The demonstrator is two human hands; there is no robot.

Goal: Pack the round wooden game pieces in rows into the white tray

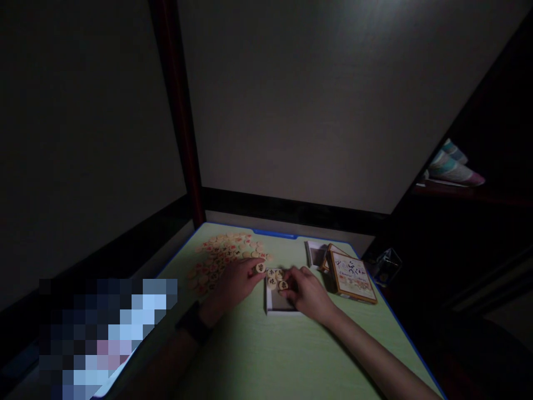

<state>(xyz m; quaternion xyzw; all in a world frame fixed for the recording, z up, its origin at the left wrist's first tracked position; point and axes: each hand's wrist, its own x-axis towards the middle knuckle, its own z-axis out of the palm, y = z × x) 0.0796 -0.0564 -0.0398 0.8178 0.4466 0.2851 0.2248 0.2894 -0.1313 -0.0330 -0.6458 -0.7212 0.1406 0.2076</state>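
Observation:
Between the thumb and fingers of my left hand (240,280) is a round Chinese chess piece (260,268), held just off the upper left corner of a shallow white-edged box tray (269,310). My right hand (307,290) reaches over the tray's right side, its fingers closed on another Chinese chess piece (283,285) with a dark character. A few more pieces (272,276) lie face up inside the tray near its far edge. Left of the tray, loose pieces with red and dark characters form a spread-out pile (225,250), partly hidden behind my left hand.
The green table (250,355) has a blue rim. At its right stand a printed Chinese chess box (353,276) and a second open tray (315,254). Walls rise behind and to the left. Patterned cloth (453,166) lies on a shelf at right.

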